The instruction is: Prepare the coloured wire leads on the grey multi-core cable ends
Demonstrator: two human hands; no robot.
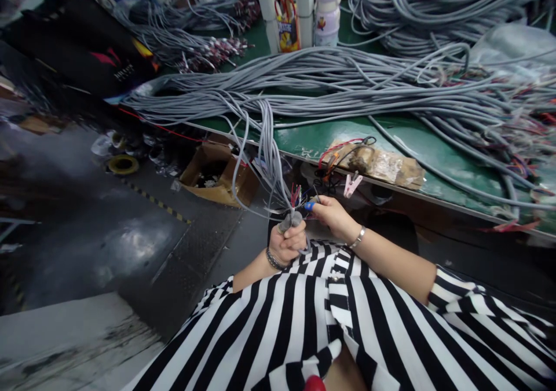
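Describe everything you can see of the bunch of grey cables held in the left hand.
The bunch of grey cables looks smooth and plastic-coated. Its strands drop in loose curves past the edge of the green table to the left hand, closed around the lower end. Thin wires, red and green among them, fan out above the fist. The right hand is close beside them; whether it touches them is unclear.

Bunched grey cables [270,148] arch down, their coloured wires [296,194] apparently splayed.
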